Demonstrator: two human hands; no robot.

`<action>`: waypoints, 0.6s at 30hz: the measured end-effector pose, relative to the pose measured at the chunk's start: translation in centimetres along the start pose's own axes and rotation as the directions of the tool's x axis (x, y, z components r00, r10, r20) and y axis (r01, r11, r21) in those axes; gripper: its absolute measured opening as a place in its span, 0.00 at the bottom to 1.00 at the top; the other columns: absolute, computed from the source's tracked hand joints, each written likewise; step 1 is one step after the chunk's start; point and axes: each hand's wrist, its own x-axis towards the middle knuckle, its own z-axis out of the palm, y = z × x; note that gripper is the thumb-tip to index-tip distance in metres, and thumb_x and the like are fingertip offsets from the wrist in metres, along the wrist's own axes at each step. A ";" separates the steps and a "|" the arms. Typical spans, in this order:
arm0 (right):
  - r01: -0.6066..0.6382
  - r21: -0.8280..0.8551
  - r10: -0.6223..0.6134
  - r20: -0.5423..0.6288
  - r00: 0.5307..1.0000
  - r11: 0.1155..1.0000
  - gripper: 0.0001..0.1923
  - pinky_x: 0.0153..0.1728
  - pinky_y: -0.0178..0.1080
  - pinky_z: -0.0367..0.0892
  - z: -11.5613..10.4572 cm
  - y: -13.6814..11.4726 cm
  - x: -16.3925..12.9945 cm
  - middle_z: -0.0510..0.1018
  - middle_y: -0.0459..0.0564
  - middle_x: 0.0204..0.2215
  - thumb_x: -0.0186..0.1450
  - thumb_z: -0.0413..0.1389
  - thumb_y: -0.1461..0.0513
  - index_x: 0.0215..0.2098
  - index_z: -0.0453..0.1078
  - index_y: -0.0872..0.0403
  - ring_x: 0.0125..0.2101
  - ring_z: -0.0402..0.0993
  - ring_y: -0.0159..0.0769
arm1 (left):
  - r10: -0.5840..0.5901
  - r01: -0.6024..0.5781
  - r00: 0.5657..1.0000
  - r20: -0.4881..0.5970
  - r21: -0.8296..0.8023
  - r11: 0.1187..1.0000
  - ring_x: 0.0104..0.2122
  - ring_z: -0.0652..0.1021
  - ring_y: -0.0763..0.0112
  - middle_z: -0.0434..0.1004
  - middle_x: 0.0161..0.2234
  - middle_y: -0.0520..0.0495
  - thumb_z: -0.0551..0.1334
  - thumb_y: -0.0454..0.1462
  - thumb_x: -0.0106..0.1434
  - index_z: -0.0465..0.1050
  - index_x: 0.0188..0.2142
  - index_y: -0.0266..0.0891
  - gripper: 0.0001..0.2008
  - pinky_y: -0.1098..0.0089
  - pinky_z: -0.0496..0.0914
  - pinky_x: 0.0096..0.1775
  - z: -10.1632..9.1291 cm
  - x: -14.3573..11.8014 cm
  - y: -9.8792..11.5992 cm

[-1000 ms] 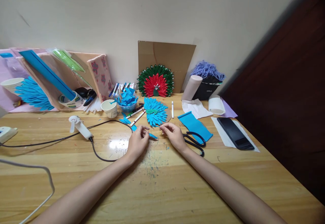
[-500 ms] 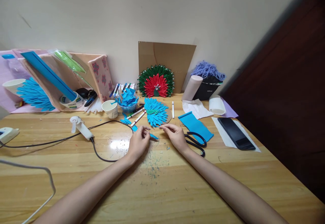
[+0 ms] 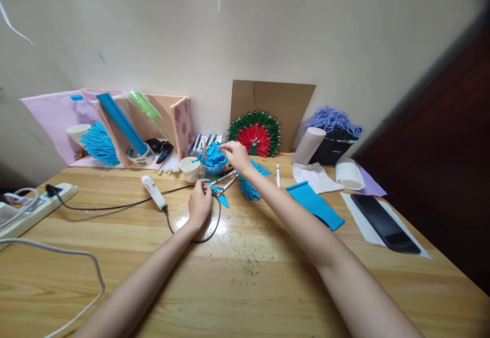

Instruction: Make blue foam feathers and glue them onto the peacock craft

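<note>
My right hand [image 3: 236, 156] reaches over a clear bowl [image 3: 215, 170] heaped with blue scraps [image 3: 213, 155]. Its fingers are pinched at the edge of the heap; whatever is between them is too small to make out. Lower and to the left, my left hand [image 3: 200, 204] rests on the table with its fingers bent and close together, beside blue petal-shaped pieces [image 3: 221, 200]. Whether it grips one of them is hidden. Behind my right forearm a round piece layered with blue petals [image 3: 250, 189] is partly covered. Markers [image 3: 228, 183] lie between it and the bowl.
A paper cup [image 3: 190, 169] stands left of the bowl. A white hot glue gun [image 3: 153, 192] with a black cable lies left of my left hand. At right are a blue sheet [image 3: 317, 206] and a phone [image 3: 385, 223]. A red-and-green petal peacock [image 3: 254, 136] leans against cardboard [image 3: 294, 108].
My right hand has moved left and away from me, from beside the blue petal piece to the bowl. My left hand has shifted left, relative to the petal pieces. The view has turned left.
</note>
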 end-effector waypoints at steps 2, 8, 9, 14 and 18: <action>0.016 -0.139 0.002 0.124 0.992 0.990 0.09 0.40 0.37 0.62 1.3 0.0 0.6 0.79 0.51 0.34 0.61 0.54 0.68 0.32 0.76 0.54 0.37 0.71 0.38 | 0.020 -0.019 1.000 -0.009 0.069 0.997 0.35 0.75 0.63 0.75 0.34 0.42 0.54 0.37 0.61 0.68 0.41 0.37 0.11 0.64 0.68 0.38 -0.4 0.3 -0.5; 0.053 -0.254 -0.044 0.043 0.998 0.966 0.04 0.38 0.39 0.62 0.2 -0.3 -1.8 0.76 0.52 0.32 0.59 0.57 0.62 0.28 0.73 0.55 0.37 0.67 0.41 | 0.357 -0.339 0.934 0.004 0.321 0.884 0.46 0.68 0.57 0.67 0.43 0.41 0.56 0.37 0.60 0.72 0.38 0.39 0.09 0.59 0.64 0.46 -0.1 -0.8 0.3; 0.071 -0.252 -0.066 0.027 0.997 0.965 0.03 0.37 0.39 0.62 -0.4 -0.3 -2.4 0.76 0.52 0.32 0.59 0.57 0.63 0.30 0.72 0.55 0.36 0.66 0.40 | 0.407 -0.407 0.911 0.074 0.325 0.854 0.46 0.67 0.58 0.66 0.43 0.41 0.57 0.37 0.59 0.73 0.38 0.40 0.09 0.59 0.64 0.46 -0.1 -0.8 0.4; 0.051 -0.224 -0.044 0.034 0.998 0.973 0.09 0.36 0.39 0.62 -3.1 -0.4 -5.2 0.76 0.51 0.29 0.64 0.51 0.63 0.29 0.71 0.54 0.35 0.67 0.40 | 0.488 -0.583 0.803 0.342 0.283 0.761 0.44 0.65 0.58 0.67 0.42 0.43 0.60 0.36 0.58 0.75 0.34 0.41 0.06 0.59 0.64 0.45 0.3 -0.3 -0.2; -0.036 -0.076 0.040 0.053 0.998 0.996 0.11 0.39 0.39 0.63 -4.3 -0.5 -8.3 0.76 0.51 0.35 0.64 0.48 0.68 0.41 0.68 0.53 0.37 0.68 0.38 | 0.485 -0.575 0.808 0.334 0.271 0.772 0.42 0.66 0.60 0.69 0.39 0.43 0.58 0.35 0.59 0.74 0.30 0.39 0.06 0.60 0.64 0.43 0.2 -0.2 -0.3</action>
